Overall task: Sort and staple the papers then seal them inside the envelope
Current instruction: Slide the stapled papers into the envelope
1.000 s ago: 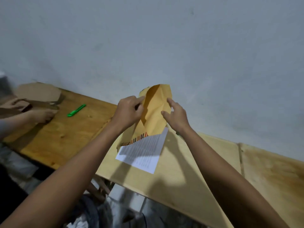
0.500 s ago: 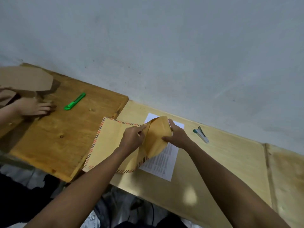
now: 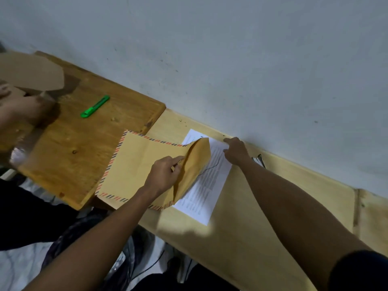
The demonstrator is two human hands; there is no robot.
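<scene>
One brown paper envelope with a red-and-black striped border (image 3: 142, 164) was laid flat on the pale wooden bench (image 3: 262, 217), its left part reaching over the adjoining darker wooden bench (image 3: 69, 148). Its open flap (image 3: 195, 164) was raised and pinched by the left hand (image 3: 165, 175), whose grip was closed on the flap's edge. One stack of white printed papers (image 3: 207, 185) was seen beside the envelope, partly covered by the flap, near the far edge of the bench by the wall. The right hand (image 3: 236, 152) was laid on the papers' far end, fingers extended, nothing pinched. One stapler (image 3: 259, 160) was mostly hidden behind the right wrist. One green cutter (image 3: 95, 106) lay on the darker bench, well apart from the envelope.
</scene>
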